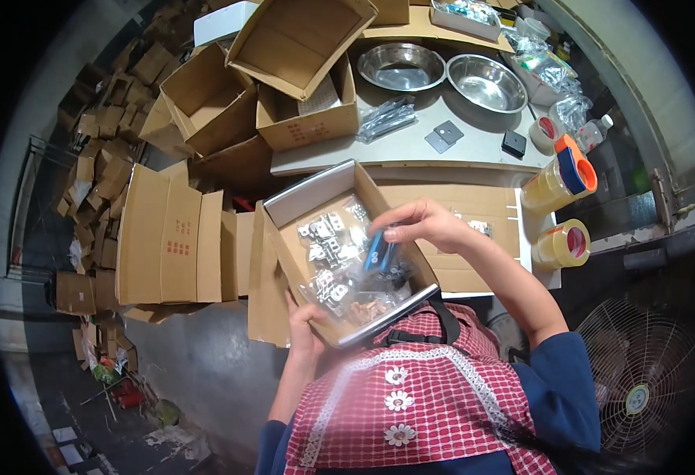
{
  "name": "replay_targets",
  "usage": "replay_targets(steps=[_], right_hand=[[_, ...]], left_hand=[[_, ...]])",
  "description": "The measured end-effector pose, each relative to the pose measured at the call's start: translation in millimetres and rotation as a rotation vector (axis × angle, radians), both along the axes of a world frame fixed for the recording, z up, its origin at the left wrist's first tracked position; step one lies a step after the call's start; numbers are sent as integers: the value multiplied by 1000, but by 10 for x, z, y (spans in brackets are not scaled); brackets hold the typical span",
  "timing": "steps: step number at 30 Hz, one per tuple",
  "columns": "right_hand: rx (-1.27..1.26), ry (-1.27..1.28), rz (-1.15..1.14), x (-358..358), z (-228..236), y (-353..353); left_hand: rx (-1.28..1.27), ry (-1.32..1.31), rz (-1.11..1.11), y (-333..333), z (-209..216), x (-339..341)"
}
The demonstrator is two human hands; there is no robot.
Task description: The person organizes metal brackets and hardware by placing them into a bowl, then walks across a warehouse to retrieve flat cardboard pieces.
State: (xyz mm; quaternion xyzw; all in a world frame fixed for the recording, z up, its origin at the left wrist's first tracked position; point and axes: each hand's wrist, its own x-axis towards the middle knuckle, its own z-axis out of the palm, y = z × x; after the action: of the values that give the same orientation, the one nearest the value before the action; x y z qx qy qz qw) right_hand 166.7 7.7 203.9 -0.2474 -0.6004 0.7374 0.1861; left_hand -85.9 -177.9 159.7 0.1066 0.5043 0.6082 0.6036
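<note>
- Right hand pinches a blue packet inside the unclosed box, not yet released.
- Left hand grips the box's edge.
- Left of the right hand, metal parts already lie bagged.

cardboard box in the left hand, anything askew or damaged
The cardboard box is held askew, turned at an angle to the white table, left hand on its left side. Inside, bagged metal parts lie jumbled rather than in rows. No damage shows.

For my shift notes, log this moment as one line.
left hand: holding open box | right hand: holding blue item | inside box: bagged metal parts
</note>
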Motion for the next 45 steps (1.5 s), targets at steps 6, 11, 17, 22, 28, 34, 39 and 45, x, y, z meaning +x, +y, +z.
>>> replay_targets(steps=[6, 11, 17, 22, 28, 34, 39, 45], right_hand=[[120, -201, -58, -224, -399, -194], [-297, -84, -413, -19, -205, -105], [-78, -125, -526, 579, -612, 255], [15, -577, -359, 815, -1359, 542], [-118, -444, -495, 761, -1393, 498], [-704, 242, -880, 782, -1298, 1], [-758, 293, -1109, 479, -1784, -392], [-507, -40, -969, 495, -1947, -582]], left_hand=[[-9, -1, -8, -10, -10, -2], [-30, -64, 70, -181, -301, -182], [-99, -80, 228, -325, -117, -275], [-119, 39, 245, -352, 129, -296], [-46, 123, 251, -373, 73, -317], [-39, 96, 258, -483, -7, -336], [-59, 105, 238, -451, -36, -317], [-96, 136, 243, -375, 61, -263]])
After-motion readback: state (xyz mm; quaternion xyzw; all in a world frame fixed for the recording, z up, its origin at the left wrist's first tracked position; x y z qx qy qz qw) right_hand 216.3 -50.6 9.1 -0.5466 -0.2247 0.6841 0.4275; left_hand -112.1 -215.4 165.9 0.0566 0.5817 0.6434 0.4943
